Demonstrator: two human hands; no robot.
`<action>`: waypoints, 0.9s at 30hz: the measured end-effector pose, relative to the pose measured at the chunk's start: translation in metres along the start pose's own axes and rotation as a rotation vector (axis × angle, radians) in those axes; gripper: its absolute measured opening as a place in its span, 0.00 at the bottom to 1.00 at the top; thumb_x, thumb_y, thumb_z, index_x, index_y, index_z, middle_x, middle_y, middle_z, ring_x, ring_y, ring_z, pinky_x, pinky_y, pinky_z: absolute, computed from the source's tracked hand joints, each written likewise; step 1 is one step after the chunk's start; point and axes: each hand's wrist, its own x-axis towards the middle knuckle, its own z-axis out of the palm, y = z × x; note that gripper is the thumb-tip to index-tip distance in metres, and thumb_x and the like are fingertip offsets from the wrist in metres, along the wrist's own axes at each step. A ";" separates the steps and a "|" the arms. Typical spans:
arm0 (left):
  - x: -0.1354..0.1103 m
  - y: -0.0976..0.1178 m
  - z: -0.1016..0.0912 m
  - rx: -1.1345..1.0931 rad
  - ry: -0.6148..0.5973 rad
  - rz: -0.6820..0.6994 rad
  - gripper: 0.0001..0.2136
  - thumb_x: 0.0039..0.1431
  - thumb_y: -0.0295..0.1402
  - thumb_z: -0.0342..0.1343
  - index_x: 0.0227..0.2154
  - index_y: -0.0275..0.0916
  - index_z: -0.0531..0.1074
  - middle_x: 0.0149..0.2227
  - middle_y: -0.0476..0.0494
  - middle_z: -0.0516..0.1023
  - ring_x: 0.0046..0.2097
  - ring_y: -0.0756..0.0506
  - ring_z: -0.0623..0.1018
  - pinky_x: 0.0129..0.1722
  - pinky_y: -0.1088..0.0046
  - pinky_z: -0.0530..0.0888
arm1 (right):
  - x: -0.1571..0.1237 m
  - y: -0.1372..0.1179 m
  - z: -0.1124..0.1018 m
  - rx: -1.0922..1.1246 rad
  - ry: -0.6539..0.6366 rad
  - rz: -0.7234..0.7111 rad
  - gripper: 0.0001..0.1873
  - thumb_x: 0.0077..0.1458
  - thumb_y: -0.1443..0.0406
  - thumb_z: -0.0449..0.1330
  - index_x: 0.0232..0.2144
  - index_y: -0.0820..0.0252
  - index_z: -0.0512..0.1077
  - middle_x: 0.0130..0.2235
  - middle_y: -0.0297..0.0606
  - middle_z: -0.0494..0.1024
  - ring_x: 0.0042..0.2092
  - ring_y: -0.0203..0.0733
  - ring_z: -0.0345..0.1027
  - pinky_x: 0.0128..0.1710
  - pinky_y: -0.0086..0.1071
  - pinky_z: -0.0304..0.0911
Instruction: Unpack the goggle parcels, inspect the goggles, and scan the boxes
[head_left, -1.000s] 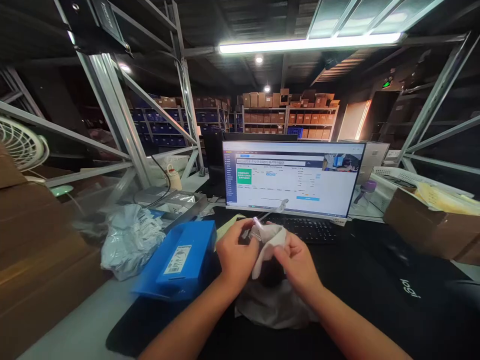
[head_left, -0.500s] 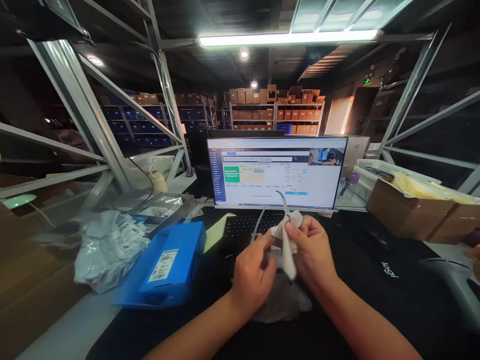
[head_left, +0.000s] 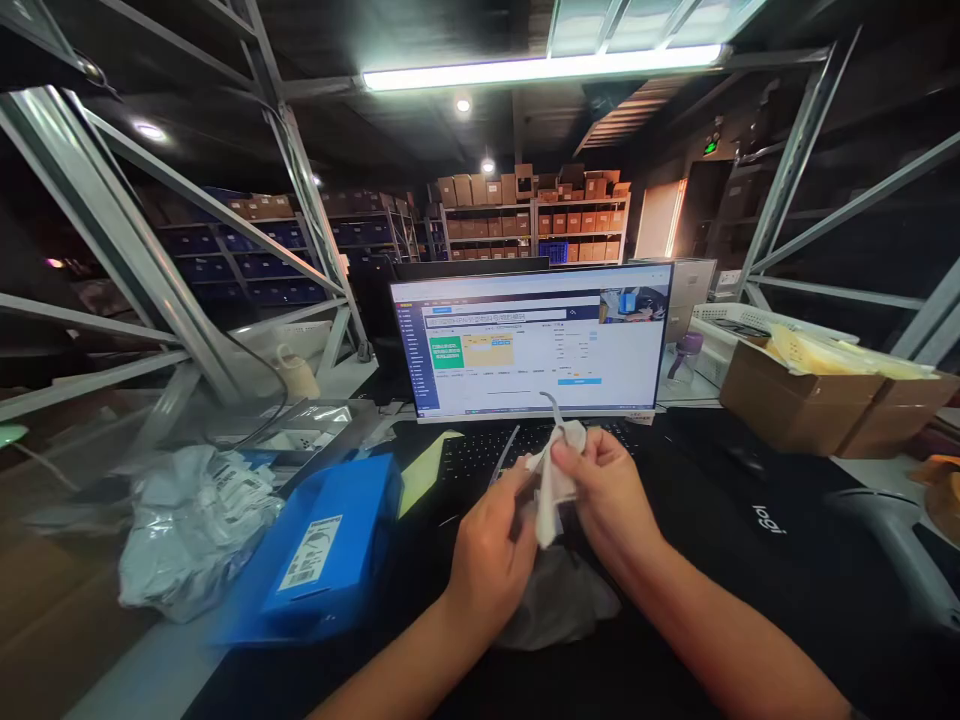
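Between the two hands, a white cloth [head_left: 553, 490] hangs with its long axis downward. The right hand [head_left: 604, 490] pinches its top, the left hand [head_left: 491, 555] pinches its near edge lower down, above a plastic bag [head_left: 559, 608] on the counter [head_left: 750, 570].

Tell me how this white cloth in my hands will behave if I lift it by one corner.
Probably floppy: the white cloth droops in a fold below the right hand pinching it. Likely light, since a pinch from that hand and the left hand seems enough to carry it. It looks unlikely to roll or break.
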 end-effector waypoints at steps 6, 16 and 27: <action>0.003 -0.002 -0.006 0.030 0.017 -0.070 0.19 0.66 0.31 0.53 0.59 0.37 0.67 0.58 0.36 0.77 0.56 0.40 0.79 0.55 0.63 0.78 | -0.022 0.023 0.005 -0.182 0.054 -0.173 0.26 0.45 0.61 0.73 0.18 0.57 0.57 0.25 0.31 0.68 0.27 0.34 0.62 0.27 0.28 0.60; 0.008 0.000 -0.010 0.089 -0.043 0.061 0.20 0.65 0.26 0.50 0.59 0.36 0.67 0.56 0.36 0.78 0.58 0.41 0.78 0.58 0.62 0.76 | 0.017 -0.015 -0.002 0.021 -0.075 0.117 0.35 0.30 0.55 0.79 0.18 0.57 0.54 0.23 0.27 0.68 0.25 0.32 0.59 0.27 0.27 0.58; 0.032 -0.012 -0.049 -0.159 -0.079 -0.251 0.16 0.65 0.32 0.54 0.55 0.43 0.74 0.56 0.44 0.79 0.58 0.41 0.77 0.60 0.61 0.74 | 0.104 -0.122 -0.178 -1.632 0.495 -0.196 0.11 0.49 0.61 0.67 0.32 0.55 0.68 0.30 0.39 0.75 0.32 0.46 0.68 0.34 0.37 0.59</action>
